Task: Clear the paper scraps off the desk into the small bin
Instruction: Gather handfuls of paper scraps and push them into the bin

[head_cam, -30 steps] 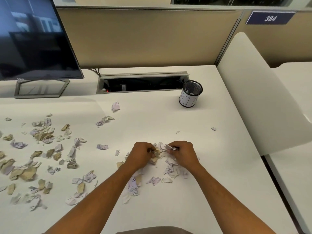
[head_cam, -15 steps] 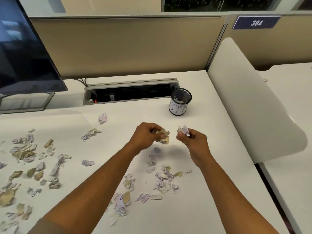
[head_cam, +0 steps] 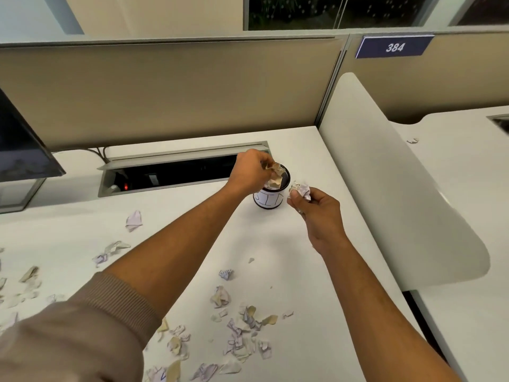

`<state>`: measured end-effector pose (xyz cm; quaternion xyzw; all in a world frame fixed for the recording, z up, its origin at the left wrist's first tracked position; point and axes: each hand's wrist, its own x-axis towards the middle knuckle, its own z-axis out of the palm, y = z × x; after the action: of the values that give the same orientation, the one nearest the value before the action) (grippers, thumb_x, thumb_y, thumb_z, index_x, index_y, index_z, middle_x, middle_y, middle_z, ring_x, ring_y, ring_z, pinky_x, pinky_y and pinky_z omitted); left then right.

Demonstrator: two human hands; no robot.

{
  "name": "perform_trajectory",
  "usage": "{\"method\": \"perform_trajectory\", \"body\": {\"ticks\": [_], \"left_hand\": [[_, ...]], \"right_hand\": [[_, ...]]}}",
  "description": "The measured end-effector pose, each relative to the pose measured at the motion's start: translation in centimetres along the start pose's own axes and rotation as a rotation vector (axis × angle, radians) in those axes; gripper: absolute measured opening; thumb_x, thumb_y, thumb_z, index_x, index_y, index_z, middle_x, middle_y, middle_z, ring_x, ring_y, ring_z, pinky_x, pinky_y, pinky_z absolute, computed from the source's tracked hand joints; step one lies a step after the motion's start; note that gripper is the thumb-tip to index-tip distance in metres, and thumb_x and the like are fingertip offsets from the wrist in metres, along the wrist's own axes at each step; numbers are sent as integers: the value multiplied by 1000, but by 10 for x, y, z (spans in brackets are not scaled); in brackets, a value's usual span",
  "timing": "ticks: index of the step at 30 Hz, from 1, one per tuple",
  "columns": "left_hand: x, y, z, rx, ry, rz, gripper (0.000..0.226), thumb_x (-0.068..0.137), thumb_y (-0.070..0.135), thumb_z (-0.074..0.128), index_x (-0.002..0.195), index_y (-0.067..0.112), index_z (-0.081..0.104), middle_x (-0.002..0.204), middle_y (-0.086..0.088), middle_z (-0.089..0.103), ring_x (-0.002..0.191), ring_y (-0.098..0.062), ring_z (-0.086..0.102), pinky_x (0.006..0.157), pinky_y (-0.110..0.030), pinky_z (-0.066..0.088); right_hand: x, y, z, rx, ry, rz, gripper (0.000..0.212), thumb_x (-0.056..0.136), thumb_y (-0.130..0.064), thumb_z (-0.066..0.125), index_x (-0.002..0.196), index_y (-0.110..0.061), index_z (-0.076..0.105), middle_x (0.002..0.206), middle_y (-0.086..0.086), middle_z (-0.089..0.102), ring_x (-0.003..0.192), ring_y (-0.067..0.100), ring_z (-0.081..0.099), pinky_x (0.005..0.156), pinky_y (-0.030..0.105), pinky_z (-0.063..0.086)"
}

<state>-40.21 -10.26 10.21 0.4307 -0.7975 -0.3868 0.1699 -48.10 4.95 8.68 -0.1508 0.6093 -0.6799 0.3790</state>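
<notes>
One bin (head_cam: 271, 195), small, black mesh with a white label, stands upright on the desk (head_cam: 316, 285), just in front of the right end of the cable tray (head_cam: 176, 172). Two hands, both holding paper.

Left hand (head_cam: 249, 172) is over the bin rim, fingers curled down, pinching a tan wad (head_cam: 275, 176) that hangs partly inside the bin's mouth. How far each finger is bent I cannot tell exactly, the wad hides the tips.

Right hand (head_cam: 316, 208) is just right of the bin, not touching it, approx. at rim level. Its thumb and fingers are clenched around a white wad (head_cam: 300, 188), which sticks out above the fingertips.

Loose scraps on the desk: many, too many to count exactly. One cluster (head_cam: 242, 332) of approx. 20+ white and tan pieces lies near the front edge, between the two forearms. A second spread (head_cam: 24, 282) is at the far left, partly behind the sleeve (head_cam: 91, 326). Between these and the bin lie single pieces: one white scrap (head_cam: 134, 220) near the tray, one crumpled strip (head_cam: 110, 250) further left, one tiny bit (head_cam: 251, 260) in the middle.

One monitor (head_cam: 19, 150) at left edge, one divider (head_cam: 385, 175) at right, one sign (head_cam: 394, 47) reading 384. One more scrap (head_cam: 412, 140) lies on the next desk, beyond the divider.
</notes>
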Motion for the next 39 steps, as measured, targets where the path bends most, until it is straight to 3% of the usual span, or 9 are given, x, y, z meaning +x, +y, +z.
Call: {"method": "perform_trajectory", "body": {"ticks": [2,10,13,17,21,25,30,35,39], "left_hand": [[10,1,7,97,-19,9,11,80,17,76,91,16,74,88,-5,67,81,-18,58,59,-21,43],[27,-7,8,199,-91,36,46,76,22,80,119,19,65,119,-7,63,109,-23,59,92,-32,50],[27,-7,0,163,-47,50,34,81,21,75,113,15,68,117,-5,66,110,-20,59,90,-26,46],[23,-14,-8,87,62,27,21,87,14,67,107,13,72,106,-6,72,102,-18,64,92,-28,50],[17,-28,-6,122,89,-20,20,87,13,67,106,15,73,105,-6,72,100,-21,66,93,-33,52],[10,-38,-2,176,47,-22,20,87,14,68,106,16,73,110,-5,71,103,-22,64,93,-34,52],[3,-44,4,192,19,0,21,88,16,67,109,15,72,114,-6,68,104,-23,63,89,-33,52],[-5,-47,4,147,54,32,24,89,15,65,112,14,70,121,-3,65,112,-22,59,95,-33,48],[-26,-65,6,90,108,-43,25,93,17,60,116,16,67,127,-1,61,116,-21,57,100,-37,45]], "right_hand": [[8,-4,-1,-32,8,-22,12,84,1,68,87,-10,71,84,3,69,74,15,65,72,17,53],[45,-16,-1,-258,-5,-49,14,79,-3,74,79,-17,73,75,0,70,77,21,66,85,32,55],[61,-21,4,-397,-33,-52,8,73,-13,78,76,-20,75,77,2,74,78,20,68,90,43,55],[74,-31,20,-674,-25,-123,8,74,-19,79,80,-20,74,70,-3,69,69,14,61,64,25,51],[82,-36,42,-1053,-92,-228,16,80,-15,75,94,-10,75,78,5,65,71,18,55,54,18,36],[84,-34,60,-1292,-190,-188,33,80,-7,75,113,-10,70,113,12,65,97,24,59,79,28,51],[80,-32,62,-1333,-261,-242,41,84,-1,68,124,-10,63,124,12,62,111,29,60,96,34,50],[78,-26,45,-1154,-68,-310,37,85,6,52,110,-12,71,109,6,71,102,22,63,80,17,43],[60,-10,16,-975,86,-277,42,80,9,42,99,-12,73,88,3,70,92,21,63,78,20,43]]}}
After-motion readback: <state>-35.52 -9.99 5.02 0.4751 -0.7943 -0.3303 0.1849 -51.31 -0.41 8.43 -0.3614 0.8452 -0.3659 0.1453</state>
